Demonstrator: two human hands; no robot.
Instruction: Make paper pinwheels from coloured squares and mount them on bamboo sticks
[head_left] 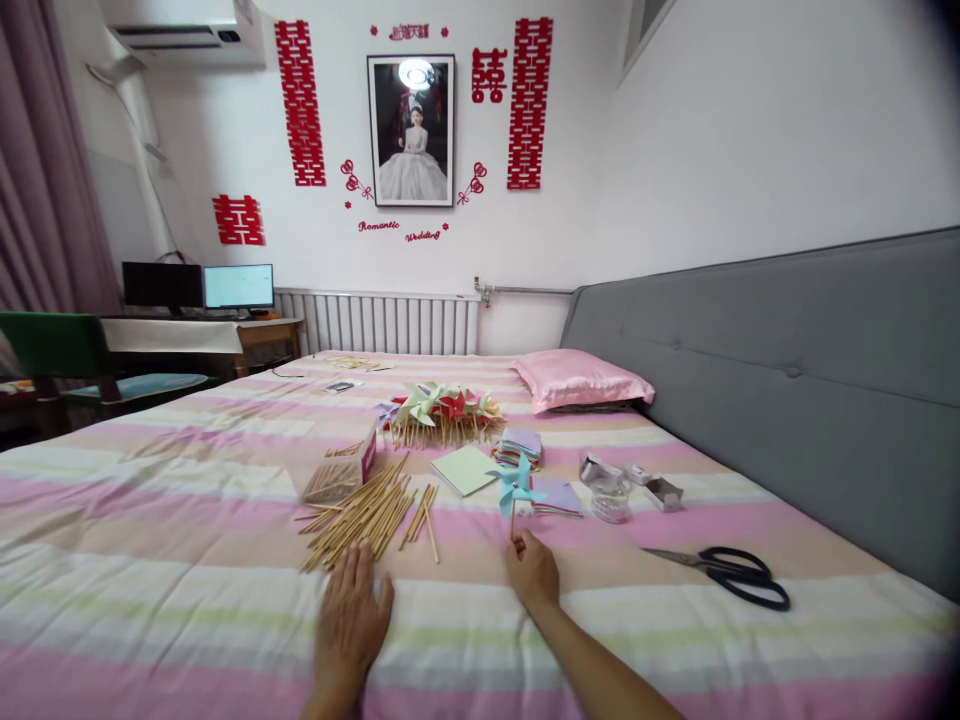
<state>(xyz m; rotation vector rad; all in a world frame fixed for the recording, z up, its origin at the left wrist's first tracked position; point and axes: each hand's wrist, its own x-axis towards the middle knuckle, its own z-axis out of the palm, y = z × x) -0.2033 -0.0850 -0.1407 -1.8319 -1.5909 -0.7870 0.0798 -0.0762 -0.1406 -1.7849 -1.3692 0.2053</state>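
My right hand (534,572) is closed round the stick of a light-blue paper pinwheel (516,484), held upright above the striped bedspread. My left hand (352,605) lies flat, fingers stretched out, its fingertips at the near edge of a heap of thin wooden sticks (360,520). A few separate sticks (420,518) lie just right of the heap. Behind the pinwheel are a pale green paper square (465,471) and a stack of coloured paper (517,446). More coloured sheets (559,497) lie partly hidden by the pinwheel.
Black-handled scissors (724,572) lie at the right. A clear box of sticks (339,472) stands behind the heap, with several finished pinwheels (446,410) beyond. A clear round container (609,498) and a small open box (664,492) sit right of the paper. A pink pillow (585,380) rests by the headboard.
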